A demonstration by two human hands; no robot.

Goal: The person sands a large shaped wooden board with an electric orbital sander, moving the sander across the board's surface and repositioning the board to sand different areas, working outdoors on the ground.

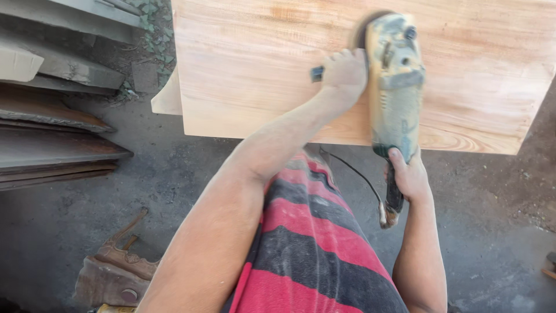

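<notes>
A view from above looks down at a dusty grey concrete floor (174, 168) in what appears to be an outdoor or open workshop. A broad, pale wooden panel (255, 75) with a smooth, freshly worked face and visible reddish grain fills the upper part of the view, its near edge running slightly downhill from left to right. To the left lie stacked grey and rust-coloured planks (52, 145), and at the lower left sits a piece of carved brown wood (116, 272). The person wears a red and black striped garment (313, 243), seen directly below. An angle grinder (394, 87) lies on the panel towards its right half. It has a dirty, dust-caked yellow and grey body with a dark green rear grip, and a thin black cord (356, 171) trails away from its tail. Its long axis runs almost straight away from the person, head pointing at the far side of the panel and tail hanging over the near edge. The left hand (344, 72) is closed around the dark side handle (317, 73) that sticks out to the left of the tool's head. The right hand (410, 177) is wrapped around the rear grip, just past the panel's near edge.
</notes>
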